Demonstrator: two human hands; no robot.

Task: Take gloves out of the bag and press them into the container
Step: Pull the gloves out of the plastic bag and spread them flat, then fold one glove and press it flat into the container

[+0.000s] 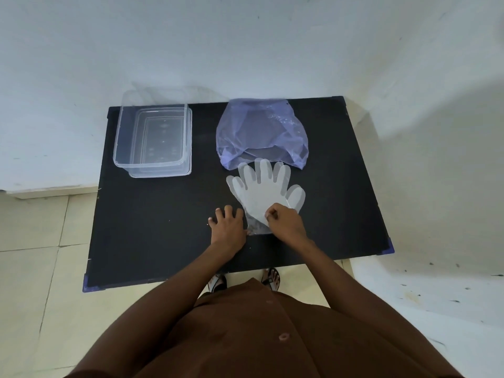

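My right hand [283, 219] is pinching the cuff of the clear gloves [263, 190], spread flat on the counter [152, 236] just beyond it. Left hand [227, 226] rests open beside them. Bag [261, 132] sits beyond the gloves, container [152, 140] far left.

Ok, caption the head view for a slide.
Right hand pinches clear gloves lying flat before the purple bag; left hand rests beside them, container empty.

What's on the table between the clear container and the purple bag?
Nothing: in the head view, only bare black table separates the container from the bag.
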